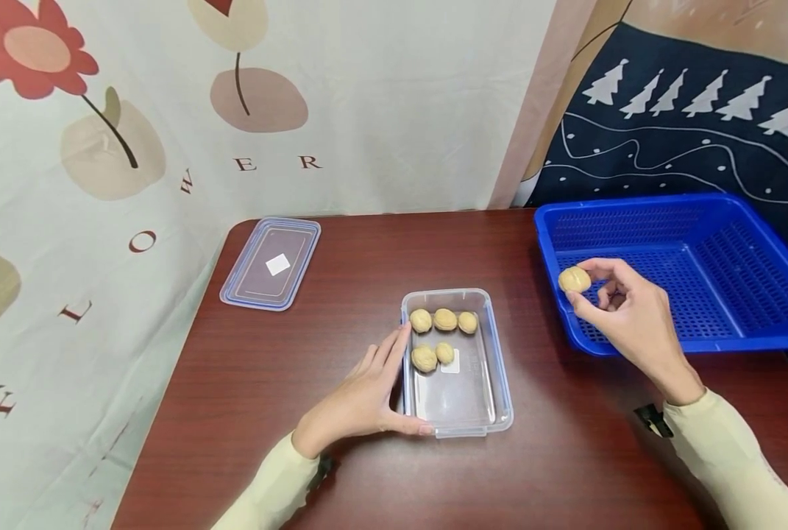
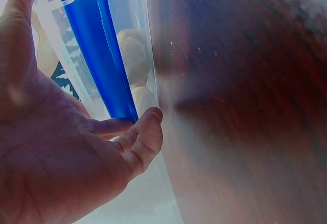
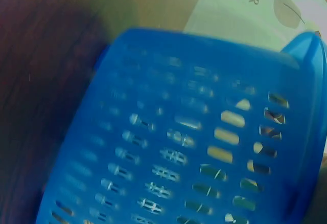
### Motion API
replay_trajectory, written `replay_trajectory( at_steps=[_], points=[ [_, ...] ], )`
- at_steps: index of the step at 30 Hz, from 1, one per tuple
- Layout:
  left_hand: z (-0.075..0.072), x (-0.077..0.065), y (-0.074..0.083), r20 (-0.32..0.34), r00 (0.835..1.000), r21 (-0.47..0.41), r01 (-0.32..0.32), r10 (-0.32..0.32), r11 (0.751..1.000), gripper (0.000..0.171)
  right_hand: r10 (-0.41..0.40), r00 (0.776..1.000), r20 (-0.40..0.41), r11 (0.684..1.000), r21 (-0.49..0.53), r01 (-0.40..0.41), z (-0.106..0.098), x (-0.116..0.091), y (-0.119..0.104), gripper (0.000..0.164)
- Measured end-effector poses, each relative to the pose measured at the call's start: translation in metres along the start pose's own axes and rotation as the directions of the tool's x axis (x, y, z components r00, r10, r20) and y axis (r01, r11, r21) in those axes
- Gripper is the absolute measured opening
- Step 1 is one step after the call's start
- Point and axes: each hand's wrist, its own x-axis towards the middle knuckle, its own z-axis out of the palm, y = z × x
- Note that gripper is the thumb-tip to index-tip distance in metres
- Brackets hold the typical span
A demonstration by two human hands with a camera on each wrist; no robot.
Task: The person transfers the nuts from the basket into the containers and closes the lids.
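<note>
In the head view, the right hand point(image 1: 632, 316) pinches a walnut point(image 1: 574, 279) between thumb and fingers; a blue basket point(image 1: 751, 344) lies beneath and beyond it. The left hand point(image 1: 360, 397), fingers extended, touches a clear box point(image 1: 453, 405); five walnuts point(image 1: 445, 319) sit inside, right of its fingertips. The left wrist view shows a blue flap point(image 2: 102, 55) beside its fingers. The right wrist view shows the basket's slotted wall.

Round tan walnuts point(image 1: 444, 319): we see a pale yellowish tint
Clear rectangular plastic box point(image 1: 456, 403): blue-tinged rim
Flat clear plastic lid point(image 1: 256, 281): blue edging
Blue rectangular plastic basket point(image 1: 751, 344): plain blue
Reddish-brown wood-grained table point(image 1: 341, 272): darker streaks
White cloth hanging point(image 1: 420, 110): red flower, beige blobs, maroon letters
Navy cloth point(image 1: 672, 140): we note white trees, wavy lines
</note>
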Motion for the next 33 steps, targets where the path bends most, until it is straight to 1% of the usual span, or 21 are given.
replay_trajectory(
  at_steps=[6,12,20,28,33],
  points=[
    [0.000,0.000,0.000,-0.001,1.000,0.006,-0.005,0.005,1.000,0.152,-0.026,1.000,0.007,1.000,-0.012,0.026,0.010,-0.002,-0.007,0.047],
    [0.000,0.000,-0.001,-0.004,1.000,0.014,-0.011,0.011,1.000,0.152,-0.096,0.995,0.034,0.995,-0.001,0.096,0.019,-0.003,-0.012,0.048],
    [0.000,0.000,-0.002,0.001,1.000,-0.004,-0.004,0.004,1.000,0.152,-0.142,0.988,0.064,0.989,-0.024,0.144,0.026,-0.005,-0.018,0.050],
    [-0.001,0.000,-0.002,0.004,1.000,0.002,0.001,-0.001,1.000,0.152,-0.169,0.982,0.086,0.984,-0.040,0.173,0.033,-0.009,-0.025,0.051],
    [-0.001,0.000,-0.001,0.003,1.000,-0.002,0.003,-0.003,1.000,0.152,-0.210,0.973,0.092,0.976,-0.044,0.214,0.037,-0.011,-0.030,0.051]
  ],
)
